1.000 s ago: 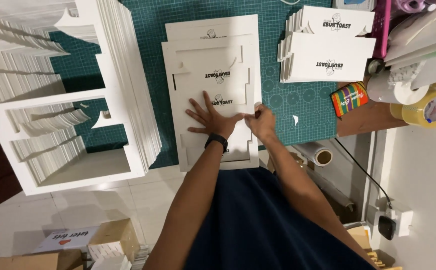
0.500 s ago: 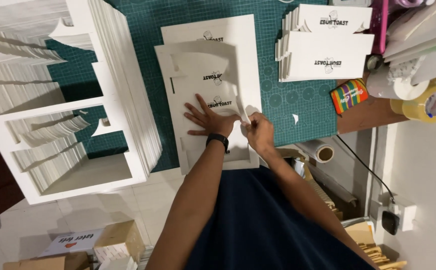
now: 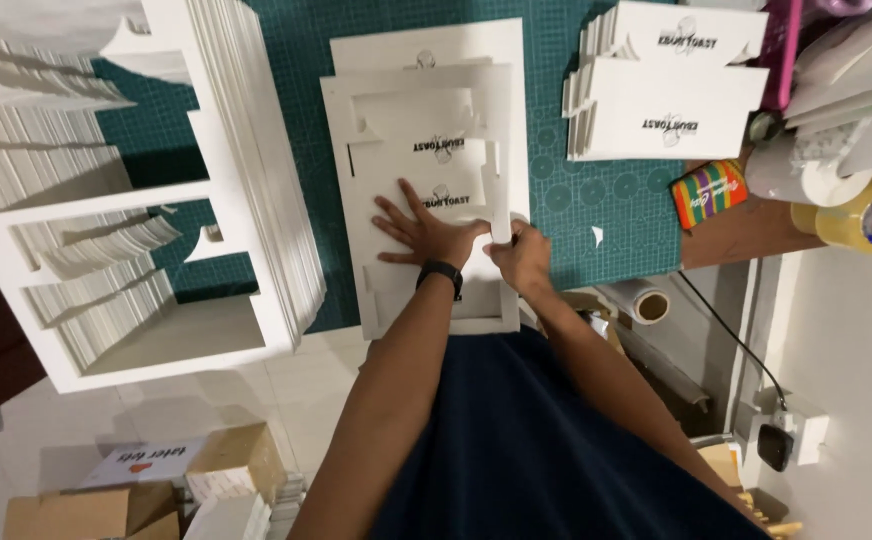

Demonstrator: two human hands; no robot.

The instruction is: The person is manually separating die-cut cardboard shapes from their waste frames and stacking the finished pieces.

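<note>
White die-cut cardboard blank (image 3: pixel 426 180) lay on the green cutting mat (image 3: pixel 606 200) at twelve o'clock; my left hand (image 3: pixel 421 232) pressed it flat, fingers spread wide, while my right hand (image 3: pixel 521 255) pinched its side flap (image 3: pixel 501 190).

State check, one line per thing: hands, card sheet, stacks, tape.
left hand: flat, fingers spread, pressing the card sheet
right hand: closed on the sheet's right edge strip
card sheet: flat on the green mat, strip lifted
folded stack: piled, untouched
tape roll: lying idle
</note>
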